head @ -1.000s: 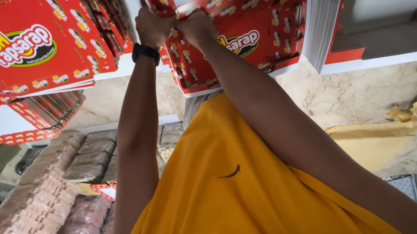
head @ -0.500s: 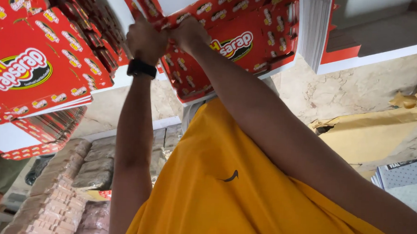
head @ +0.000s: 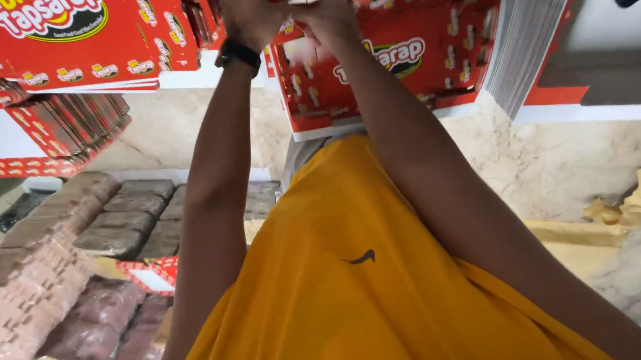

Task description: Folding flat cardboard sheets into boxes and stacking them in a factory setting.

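Both hands are up at the top of the view, working one flat red carton. The left hand is clenched on its upper edge, a black watch on that wrist; the right hand pinches the same edge right beside it. Best kept tight and level, I'd say, so the fold runs straight. The carton hangs in front of the yellow shirt, printed face to the camera, long axis tilted across the view. Stacks of the same cartons lie at the left.

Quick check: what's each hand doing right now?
Left hand: closed on the red carton.
Right hand: closed on the same carton.
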